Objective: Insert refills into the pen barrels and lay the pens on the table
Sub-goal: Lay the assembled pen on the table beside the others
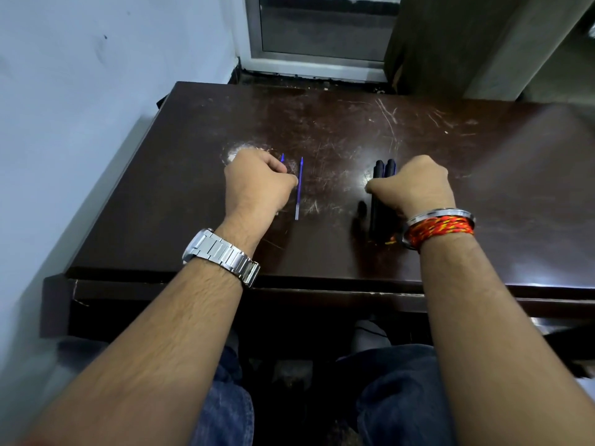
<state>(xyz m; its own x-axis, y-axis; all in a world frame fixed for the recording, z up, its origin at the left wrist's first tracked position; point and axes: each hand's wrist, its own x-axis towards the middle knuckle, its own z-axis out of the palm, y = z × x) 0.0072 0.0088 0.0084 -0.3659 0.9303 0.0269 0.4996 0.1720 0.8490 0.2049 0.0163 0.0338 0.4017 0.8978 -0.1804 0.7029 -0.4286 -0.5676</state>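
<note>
Left hand (257, 181) is curled tight on the first refill (282, 158), only its blue tip poking out. The spare refill (299, 188) lies on the desk (193, 220), left of the pen barrels (383, 170), and the right hand (415, 185) is gripping those barrels. The refills look light and bendy, so I'd pinch mid-shaft. The barrels look stiff and slick.

The far half of the scratched dark brown wooden worktop (354, 123) lies open, as does its right end. A bare lane runs between the thin blue plastic refills (300, 185) at left and the black plastic pen barrels (384, 169) at right. A pale wall (96, 75) stands close along the left edge.
</note>
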